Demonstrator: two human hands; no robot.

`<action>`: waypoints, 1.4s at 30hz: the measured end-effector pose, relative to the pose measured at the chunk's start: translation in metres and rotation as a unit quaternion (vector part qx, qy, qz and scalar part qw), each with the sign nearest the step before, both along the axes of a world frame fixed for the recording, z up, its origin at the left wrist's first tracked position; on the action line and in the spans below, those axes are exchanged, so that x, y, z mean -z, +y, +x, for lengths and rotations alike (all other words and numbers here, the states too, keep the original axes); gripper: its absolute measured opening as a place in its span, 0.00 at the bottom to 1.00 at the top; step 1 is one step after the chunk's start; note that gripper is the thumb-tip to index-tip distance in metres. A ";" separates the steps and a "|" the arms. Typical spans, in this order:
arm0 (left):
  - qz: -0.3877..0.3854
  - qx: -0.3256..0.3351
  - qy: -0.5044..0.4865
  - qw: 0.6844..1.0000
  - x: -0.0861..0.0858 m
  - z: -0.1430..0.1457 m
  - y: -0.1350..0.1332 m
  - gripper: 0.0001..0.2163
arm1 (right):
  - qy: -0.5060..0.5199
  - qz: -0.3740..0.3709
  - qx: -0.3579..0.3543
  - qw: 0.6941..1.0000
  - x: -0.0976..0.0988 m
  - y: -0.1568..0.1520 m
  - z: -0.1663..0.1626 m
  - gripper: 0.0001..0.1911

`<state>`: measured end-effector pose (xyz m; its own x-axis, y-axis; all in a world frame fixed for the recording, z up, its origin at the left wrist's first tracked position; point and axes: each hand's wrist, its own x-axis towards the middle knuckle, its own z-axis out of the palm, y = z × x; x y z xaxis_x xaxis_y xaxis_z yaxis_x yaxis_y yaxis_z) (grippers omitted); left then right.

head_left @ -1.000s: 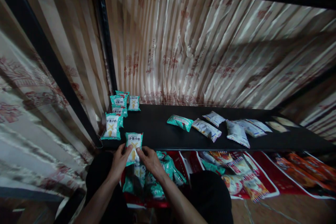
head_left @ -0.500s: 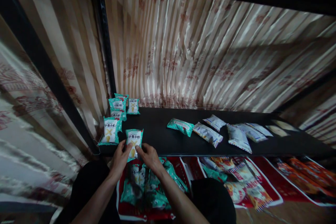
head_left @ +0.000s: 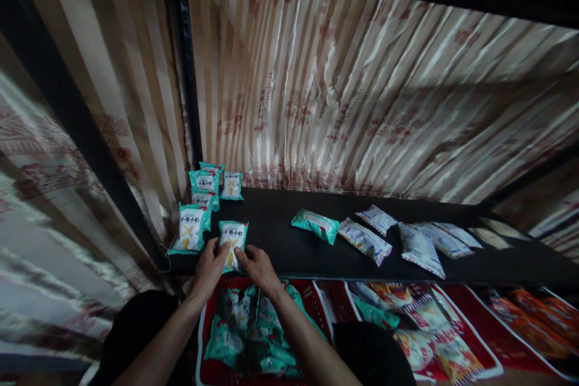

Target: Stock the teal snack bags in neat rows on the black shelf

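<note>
Both my hands grip a teal and white snack bag point(head_left: 233, 241), held upright at the front edge of the black shelf point(head_left: 266, 211). My left hand point(head_left: 210, 265) closes on its left side, and my right hand point(head_left: 259, 266) on its right side; the thumbs press on the front. Matching bags point(head_left: 190, 228) stand in a row at the shelf's left end, one behind another. A single similar bag point(head_left: 232, 186) stands at the back beside that row. Below my hands, a red basket point(head_left: 323, 307) with a white rim holds more teal bags point(head_left: 271, 338).
A teal bag point(head_left: 315, 225) lies flat mid-shelf, with several white bags point(head_left: 420, 247) to its right. More red baskets point(head_left: 491, 350) with mixed and orange packets point(head_left: 534, 319) stand below. A black post point(head_left: 187, 72) and striped curtain point(head_left: 325, 90) border the shelf.
My hands keep the snack bag between them, almost in the same place at the shelf edge. The view has shifted slightly, so the things on the right appear lower and farther right.
</note>
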<state>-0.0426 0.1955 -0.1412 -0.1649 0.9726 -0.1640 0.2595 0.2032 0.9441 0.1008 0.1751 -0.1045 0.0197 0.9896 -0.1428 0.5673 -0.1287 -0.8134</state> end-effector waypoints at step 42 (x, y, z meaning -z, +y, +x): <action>-0.014 0.001 0.088 0.996 -0.018 0.030 0.085 0.17 | -0.035 0.028 0.033 0.998 0.009 0.079 0.010 0.19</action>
